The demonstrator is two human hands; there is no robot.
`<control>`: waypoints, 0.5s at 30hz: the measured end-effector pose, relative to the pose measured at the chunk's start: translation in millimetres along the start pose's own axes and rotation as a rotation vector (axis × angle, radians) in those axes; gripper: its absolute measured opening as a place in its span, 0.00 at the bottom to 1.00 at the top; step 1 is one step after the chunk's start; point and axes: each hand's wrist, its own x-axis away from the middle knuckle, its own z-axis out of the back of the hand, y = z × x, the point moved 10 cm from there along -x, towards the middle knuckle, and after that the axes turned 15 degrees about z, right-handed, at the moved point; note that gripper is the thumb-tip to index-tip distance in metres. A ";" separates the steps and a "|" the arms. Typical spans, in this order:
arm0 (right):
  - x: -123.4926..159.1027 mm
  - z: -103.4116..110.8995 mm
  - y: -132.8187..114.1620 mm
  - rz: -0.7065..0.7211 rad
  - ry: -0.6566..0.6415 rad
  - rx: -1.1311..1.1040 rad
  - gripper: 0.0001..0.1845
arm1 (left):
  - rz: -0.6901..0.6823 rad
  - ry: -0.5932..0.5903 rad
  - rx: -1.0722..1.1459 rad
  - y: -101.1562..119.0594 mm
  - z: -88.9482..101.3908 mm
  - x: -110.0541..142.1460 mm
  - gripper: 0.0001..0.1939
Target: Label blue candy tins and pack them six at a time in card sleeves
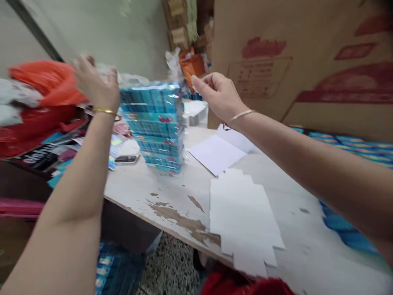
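A tall stack of small blue boxes in shiny clear wrap stands upright on the white table. My left hand is raised just left of the stack's top, its fingers apart and somewhat blurred. On the other side, my right hand is up near the stack's top right corner, thumb and forefinger pinched together. Whatever may be between those fingertips is too small to make out. Below it on the table lie a creased white sheet and a flat white carton blank with notched edges.
A large brown carton borders the table at the back right. Blue packs lie at the right. Red and orange bags pile up at left, near a dark phone-like object. The worn table edge runs along the front.
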 end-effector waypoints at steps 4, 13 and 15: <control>148.9 47.5 14.0 0.083 -0.348 0.205 0.19 | -0.566 -0.493 0.026 52.1 -44.3 196.5 0.21; 443.0 107.0 30.3 -0.273 -0.682 0.256 0.37 | -0.668 -1.441 -0.116 -18.2 -109.1 554.1 0.31; 456.5 109.9 25.1 -0.319 -0.683 0.213 0.37 | -0.606 -1.490 -0.081 -20.8 -111.5 549.7 0.25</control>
